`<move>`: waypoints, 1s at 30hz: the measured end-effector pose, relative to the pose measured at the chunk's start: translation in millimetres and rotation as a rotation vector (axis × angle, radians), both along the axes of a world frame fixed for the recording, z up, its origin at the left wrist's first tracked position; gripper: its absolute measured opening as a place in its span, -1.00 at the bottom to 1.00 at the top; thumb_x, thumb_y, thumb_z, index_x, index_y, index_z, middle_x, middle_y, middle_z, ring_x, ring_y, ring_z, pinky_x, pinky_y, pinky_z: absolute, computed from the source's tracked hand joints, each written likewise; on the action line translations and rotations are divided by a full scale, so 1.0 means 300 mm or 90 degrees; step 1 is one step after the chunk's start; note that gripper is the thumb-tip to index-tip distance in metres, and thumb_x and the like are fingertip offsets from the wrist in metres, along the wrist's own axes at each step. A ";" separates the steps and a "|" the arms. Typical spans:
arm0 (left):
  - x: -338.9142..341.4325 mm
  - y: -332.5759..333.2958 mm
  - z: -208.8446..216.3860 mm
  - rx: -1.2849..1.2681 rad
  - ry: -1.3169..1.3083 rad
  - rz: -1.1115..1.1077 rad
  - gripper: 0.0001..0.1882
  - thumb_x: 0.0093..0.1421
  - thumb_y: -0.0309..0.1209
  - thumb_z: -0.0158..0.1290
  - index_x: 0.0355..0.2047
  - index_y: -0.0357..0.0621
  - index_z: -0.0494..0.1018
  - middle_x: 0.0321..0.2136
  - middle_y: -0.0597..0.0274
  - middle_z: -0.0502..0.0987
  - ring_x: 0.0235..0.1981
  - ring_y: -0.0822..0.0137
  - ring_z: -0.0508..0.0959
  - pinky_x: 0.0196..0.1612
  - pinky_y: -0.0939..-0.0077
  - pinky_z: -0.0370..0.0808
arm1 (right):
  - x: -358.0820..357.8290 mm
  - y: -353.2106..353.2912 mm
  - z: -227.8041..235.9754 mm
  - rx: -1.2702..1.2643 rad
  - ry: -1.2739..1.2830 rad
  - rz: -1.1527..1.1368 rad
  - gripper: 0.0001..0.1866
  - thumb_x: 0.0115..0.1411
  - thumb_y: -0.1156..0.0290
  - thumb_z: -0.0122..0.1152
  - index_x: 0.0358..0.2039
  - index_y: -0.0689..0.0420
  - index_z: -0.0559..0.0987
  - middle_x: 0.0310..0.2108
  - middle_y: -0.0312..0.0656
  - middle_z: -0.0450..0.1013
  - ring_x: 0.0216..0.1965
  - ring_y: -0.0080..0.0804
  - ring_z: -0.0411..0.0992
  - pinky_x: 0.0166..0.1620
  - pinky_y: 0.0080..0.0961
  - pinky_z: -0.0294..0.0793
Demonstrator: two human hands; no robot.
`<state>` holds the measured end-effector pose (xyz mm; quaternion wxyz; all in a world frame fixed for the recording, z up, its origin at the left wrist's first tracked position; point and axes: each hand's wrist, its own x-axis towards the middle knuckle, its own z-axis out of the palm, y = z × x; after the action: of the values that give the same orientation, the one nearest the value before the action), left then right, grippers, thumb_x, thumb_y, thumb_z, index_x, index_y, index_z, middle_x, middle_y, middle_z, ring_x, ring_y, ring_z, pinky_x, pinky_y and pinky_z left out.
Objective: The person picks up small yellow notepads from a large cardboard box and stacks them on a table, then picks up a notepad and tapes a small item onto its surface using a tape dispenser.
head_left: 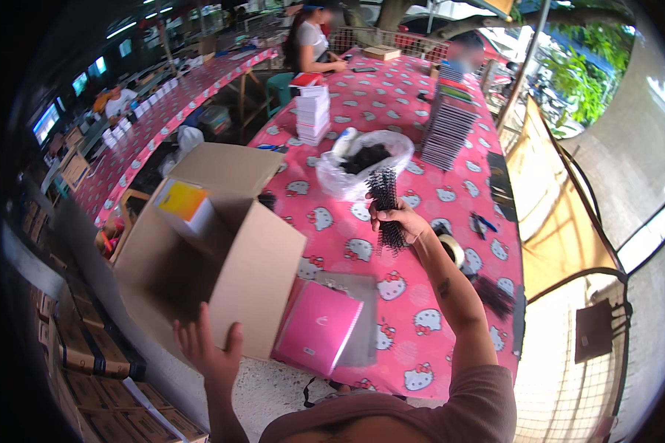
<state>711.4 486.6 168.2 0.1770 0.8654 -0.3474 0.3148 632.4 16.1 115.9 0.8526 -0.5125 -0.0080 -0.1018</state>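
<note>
A black bristly brush (386, 209) stands almost upright in the right hand (400, 219), whose fingers are clenched round its lower half; it sits just right of the picture's centre, raised above the pink patterned tablecloth (414, 310). At about eleven o'clock from the brush, and close to it, lies a clear plastic bag (362, 159) with more dark brushes inside. At about eight o'clock from the brush a large open cardboard box (214, 258) is tipped on its side, its mouth turned up and to the left; the left hand (208, 348) presses flat and spread against the box's lower wall, fingers open rather than curled round anything. A yellow and white carton (185, 207) shows inside the box near its top flap. At six o'clock from the brush a pink booklet (319, 325) lies on the cloth, touching the box's lower right corner. At four o'clock, just beside the right forearm, a roll of tape (452, 249) rests on the table. Farther off, at twelve to one o'clock, stand a pile of white boxes (312, 114) and a taller stack of flat packets (451, 122), well apart from each other. Another person (310, 44) sits at the far end of the table.
</note>
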 end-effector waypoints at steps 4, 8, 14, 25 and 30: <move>-0.013 -0.006 -0.011 -0.016 -0.039 0.008 -0.34 0.09 -0.14 0.21 0.12 -0.25 0.38 -0.34 -0.01 0.42 -0.19 -0.05 0.48 0.27 -0.15 0.20 | -0.245 -0.006 0.085 -0.057 -0.003 -0.022 -0.58 0.00 0.51 0.36 -0.11 0.17 0.45 -0.41 -0.28 0.43 -0.37 -0.50 0.44 -0.24 -0.55 0.42; -0.034 -0.028 -0.010 -0.036 -0.059 0.006 -0.37 0.10 -0.18 0.22 0.11 -0.27 0.39 -0.32 -0.04 0.43 -0.20 -0.08 0.47 0.24 -0.15 0.23 | -0.445 -0.007 0.147 -0.141 0.029 -0.067 -0.62 -0.07 0.54 0.38 -0.20 0.16 0.48 -0.45 -0.27 0.44 -0.41 -0.49 0.41 -0.30 -0.53 0.39; -0.046 -0.038 -0.031 -0.068 -0.070 0.031 -0.40 0.11 -0.21 0.21 0.12 -0.22 0.41 -0.30 -0.02 0.45 -0.14 -0.08 0.48 0.25 -0.13 0.23 | -0.618 -0.019 0.216 -0.247 -0.011 -0.060 -0.76 -0.03 0.51 0.40 -0.33 0.15 0.54 -0.45 -0.41 0.44 -0.41 -0.65 0.39 -0.33 -0.63 0.40; -0.034 -0.027 -0.056 -0.043 -0.046 0.063 -0.41 0.15 -0.18 0.18 0.15 -0.12 0.39 -0.19 -0.02 0.49 -0.07 -0.11 0.47 0.27 -0.08 0.20 | -0.822 -0.088 0.258 -0.158 -0.005 -0.176 -0.54 -0.08 0.50 0.44 -0.13 0.18 0.48 -0.35 -0.30 0.48 -0.25 -0.48 0.45 -0.15 -0.51 0.43; -0.018 -0.004 -0.071 -0.045 -0.033 0.071 -0.46 0.18 -0.19 0.17 0.15 -0.08 0.40 -0.16 -0.05 0.51 -0.05 -0.13 0.45 0.23 -0.07 0.22 | -1.000 -0.240 0.104 0.260 -0.135 -0.571 -0.74 0.14 0.49 0.28 -0.14 0.06 0.53 -0.29 -0.37 0.51 -0.07 -0.46 0.45 0.01 -0.38 0.41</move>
<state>706.1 485.3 146.8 0.1810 0.8682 -0.2916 0.3584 332.4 -56.0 147.2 0.8022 -0.2753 0.1462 -0.5092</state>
